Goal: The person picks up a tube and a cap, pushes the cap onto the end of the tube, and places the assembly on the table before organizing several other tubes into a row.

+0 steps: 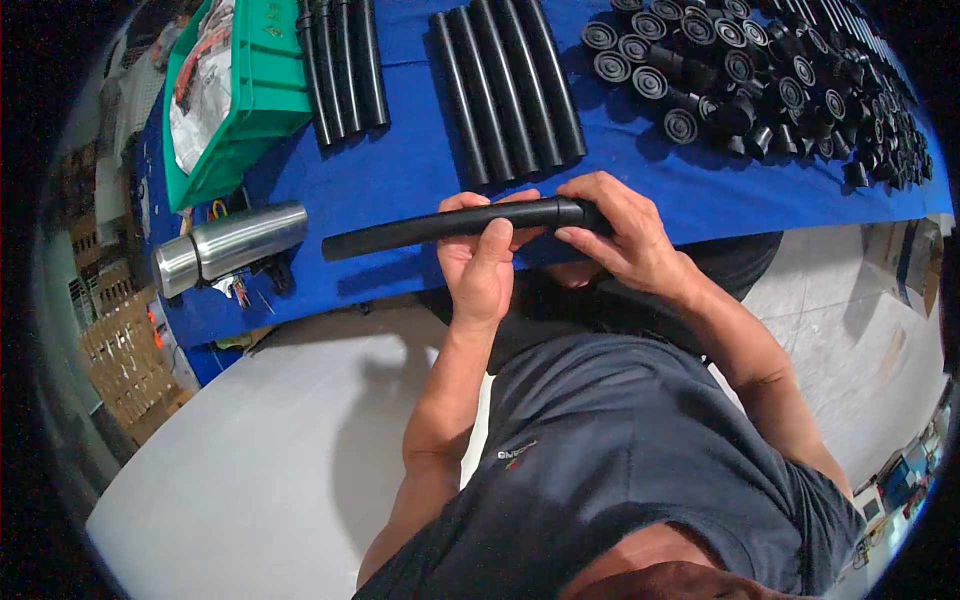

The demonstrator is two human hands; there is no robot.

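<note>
A long black tube lies crosswise in both my hands, just above the near edge of the table. My left hand is closed around its middle, thumb on top and fingers behind. At the tube's right end sits a slightly wider black fitting. My right hand grips this fitting between thumb and fingers, and the palm partly hides it. The tube's left end is free and points toward a steel bottle.
A blue cloth covers the table. Rows of black tubes lie at the back, with many round black caps at the right. The steel bottle lies beside a green bin at the left. Small keys lie near the bottle.
</note>
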